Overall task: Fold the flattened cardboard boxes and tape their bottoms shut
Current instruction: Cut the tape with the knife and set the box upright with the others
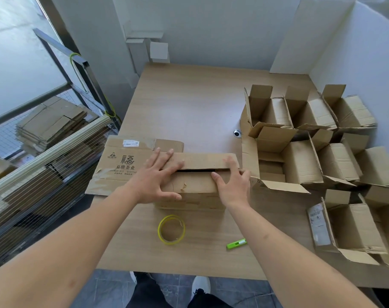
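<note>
Nearest the person, on the pale wooden desk, a thin yellow-green ring of clear tape lies flat just in front of the brown cardboard box being folded; a small green utility knife lies to the right of the ring, also in front of that box. The box stands on the desk with its bottom flaps turned upward, a dark slit open between the two long flaps. The left hand rests spread and flat over the left part of the flaps, fingers straight, pressing them down. The right hand does the same at the right end, fingers extended across the seam and gripping nothing. Partly under the box and sticking out to its left lies a flattened brown cardboard box with dark printed characters. To the right of the folded box, several open brown cardboard boxes stand crowded together with flaps up, reaching toward the white wall. Left of the box, beyond the desk edge, a wire-mesh cart holds a stack of flattened cardboard.
</note>
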Demonstrator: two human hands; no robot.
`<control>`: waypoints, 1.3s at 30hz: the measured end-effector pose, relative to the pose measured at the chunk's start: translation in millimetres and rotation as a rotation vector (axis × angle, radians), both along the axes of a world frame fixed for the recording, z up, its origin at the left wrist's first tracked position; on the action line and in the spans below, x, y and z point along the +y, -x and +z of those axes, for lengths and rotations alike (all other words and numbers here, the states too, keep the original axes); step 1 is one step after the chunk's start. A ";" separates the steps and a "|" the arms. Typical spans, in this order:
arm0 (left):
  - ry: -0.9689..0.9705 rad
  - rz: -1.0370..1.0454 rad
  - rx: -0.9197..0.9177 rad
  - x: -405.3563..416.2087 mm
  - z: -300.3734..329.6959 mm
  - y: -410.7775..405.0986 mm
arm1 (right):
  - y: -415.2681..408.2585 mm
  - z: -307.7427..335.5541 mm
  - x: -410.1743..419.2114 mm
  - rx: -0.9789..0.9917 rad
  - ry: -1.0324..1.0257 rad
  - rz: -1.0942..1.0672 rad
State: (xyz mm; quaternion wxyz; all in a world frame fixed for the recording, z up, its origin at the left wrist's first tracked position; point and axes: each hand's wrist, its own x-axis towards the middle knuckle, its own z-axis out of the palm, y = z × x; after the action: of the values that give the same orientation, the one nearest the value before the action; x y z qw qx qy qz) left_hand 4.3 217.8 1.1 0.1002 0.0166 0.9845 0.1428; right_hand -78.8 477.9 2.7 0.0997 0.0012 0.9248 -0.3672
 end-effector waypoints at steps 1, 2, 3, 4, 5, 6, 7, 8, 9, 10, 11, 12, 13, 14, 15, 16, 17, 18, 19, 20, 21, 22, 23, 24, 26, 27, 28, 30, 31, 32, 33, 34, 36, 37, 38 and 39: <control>0.016 -0.004 -0.032 1.9 0.9 0.5 | -0.3 -1.8 -0.4 0.007 -0.036 0.021; 0.014 0.004 -0.056 3.9 2.6 1.6 | -0.4 -3.7 0.4 0.010 -0.054 0.030; 0.005 0.015 -0.075 5.7 3.9 2.7 | -0.9 -5.1 1.7 0.009 -0.060 0.031; -0.002 0.022 -0.087 7.8 5.4 3.0 | -1.7 -5.6 3.1 0.016 -0.063 0.025; -0.004 0.022 -0.091 9.1 5.0 3.1 | -2.8 -6.2 3.9 0.022 -0.068 0.018; -0.004 0.021 -0.088 10.5 4.4 2.2 | -4.6 -5.7 4.5 0.029 -0.077 0.016; -0.003 0.022 -0.078 12.2 3.1 1.2 | -6.4 -5.9 5.4 0.039 -0.087 0.018; 0.001 0.020 -0.061 13.8 1.5 0.0 | -8.3 -6.4 7.2 0.051 -0.088 0.022; 0.008 0.014 -0.045 15.0 -0.5 -0.7 | -9.1 -8.2 10.4 0.061 -0.073 0.023; 0.012 0.004 -0.034 15.6 -1.8 -1.2 | -9.2 -10.7 14.3 0.073 -0.033 0.006; 0.006 -0.005 -0.025 15.4 -2.8 -2.1 | -9.2 -13.9 17.6 0.083 0.031 -0.034; -0.006 -0.007 -0.017 14.7 -3.5 -3.5 | -9.0 -17.6 20.5 0.085 0.108 -0.101; -0.016 -0.005 -0.006 13.8 -4.6 -4.6 | -9.9 -21.0 22.6 0.075 0.184 -0.187; -0.019 -0.005 0.010 13.3 -5.8 -3.9 | -10.9 -26.7 23.7 0.037 0.256 -0.286; -0.019 -0.003 0.026 13.8 -8.1 -3.2 | -12.2 -33.1 23.5 -0.044 0.324 -0.388; -0.018 0.005 0.043 15.3 -10.3 -3.8 | -13.9 -41.5 22.1 -0.159 0.393 -0.492; -0.015 0.013 0.065 16.9 -12.8 -4.4 | -15.0 -52.9 20.2 -0.293 0.477 -0.594; -0.013 0.017 0.087 18.2 -15.0 -4.8 | -16.6 -60.8 18.6 -0.407 0.579 -0.680; -0.014 0.021 0.104 19.2 -16.5 -5.0 | -16.9 -72.3 18.2 -0.480 0.678 -0.745; -0.016 0.023 0.115 19.6 -17.6 -5.0 | -17.9 -79.4 18.1 -0.521 0.746 -0.768; -0.019 0.023 0.126 19.3 -18.7 -4.4 | -18.1 -88.1 18.3 -0.536 0.770 -0.777; -0.022 0.024 0.139 19.1 -19.8 -3.8 | -18.8 -91.7 18.0 -0.545 0.773 -0.774; -0.024 0.026 0.154 19.4 -21.2 -3.9 | -18.6 -98.1 18.2 -0.544 0.757 -0.770; -0.025 0.028 0.172 20.2 -22.4 -4.6 | -19.1 -99.0 18.2 -0.542 0.736 -0.765; -0.029 0.036 0.206 21.4 -24.1 -7.3 | -17.6 -102.8 19.5 -0.527 0.665 -0.741; -0.026 0.036 0.227 21.7 -24.6 -8.9 | -17.0 -104.1 21.4 -0.523 0.615 -0.717; -0.021 0.028 0.250 22.2 -24.6 -10.3 | -16.9 -101.6 24.3 -0.517 0.561 -0.697; -0.018 0.008 0.291 23.9 -24.3 -12.9 | -16.9 -103.8 33.4 -0.496 0.474 -0.645; -0.023 0.001 0.305 24.5 -24.0 -14.2 | -18.1 -103.2 39.1 -0.481 0.459 -0.616; -0.029 -0.004 0.318 25.4 -23.0 -15.3 | -19.3 -101.1 44.2 -0.466 0.459 -0.588; -0.033 -0.005 0.330 26.5 -22.0 -16.4 | -20.3 -100.9 48.8 -0.466 0.491 -0.575; -0.034 -0.003 0.341 28.5 -20.9 -17.5 | -21.1 -99.0 53.0 -0.472 0.530 -0.568; -0.038 0.002 0.359 34.4 -18.9 -19.1 | -22.9 -96.5 59.3 -0.492 0.591 -0.556; -0.045 0.000 0.366 38.3 -17.6 -19.3 | -23.5 -94.5 61.7 -0.486 0.617 -0.554; -0.054 -0.004 0.367 42.3 -16.5 -18.9 | -24.3 -92.0 63.7 -0.479 0.646 -0.558; -0.063 -0.007 0.361 45.8 -16.0 -18.0 | -24.5 -93.1 66.1 -0.479 0.682 -0.570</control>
State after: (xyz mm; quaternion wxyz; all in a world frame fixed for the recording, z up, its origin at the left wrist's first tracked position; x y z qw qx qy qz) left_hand 22.3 263.6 -14.9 -0.0784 0.0485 0.9815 0.1678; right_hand -54.2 544.0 -90.4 0.1998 0.3051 0.6664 -0.6503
